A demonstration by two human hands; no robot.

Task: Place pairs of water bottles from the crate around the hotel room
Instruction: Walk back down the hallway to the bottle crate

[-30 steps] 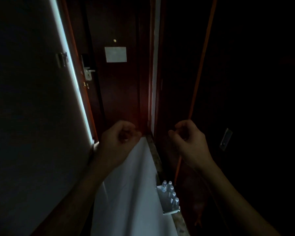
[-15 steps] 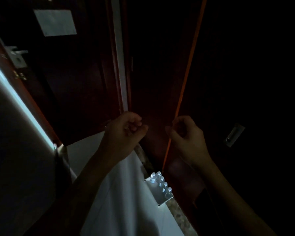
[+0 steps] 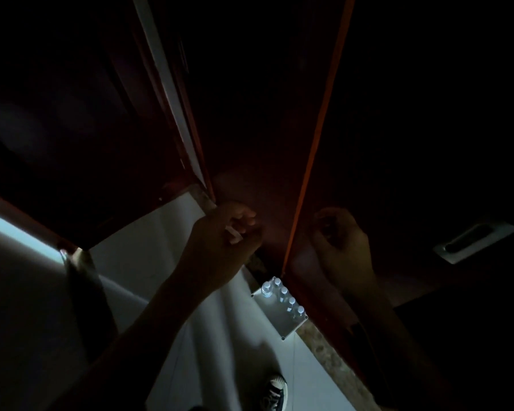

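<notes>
A small white crate (image 3: 275, 315) stands on the pale floor against the dark wooden wall, below and between my hands. Several clear water bottles (image 3: 283, 292) with white caps stand in a row along its right side. My left hand (image 3: 220, 247) hovers above the crate's left, fingers curled in, with nothing clearly in it. My right hand (image 3: 343, 244) hangs in shadow to the right of an orange-lit door edge (image 3: 309, 161), also curled with nothing in it. Neither hand touches the crate.
The place is very dark. A dark red door (image 3: 72, 137) fills the upper left. On the right is a dark panel with a recessed metal handle (image 3: 474, 243). A speckled stone strip (image 3: 319, 344) borders the white floor (image 3: 149, 262). My shoe (image 3: 275, 391) shows at the bottom.
My view has swung down and right, so the door's lock and paper notice have left the frame. The crate now sits nearer the middle. Both hands stay curled.
</notes>
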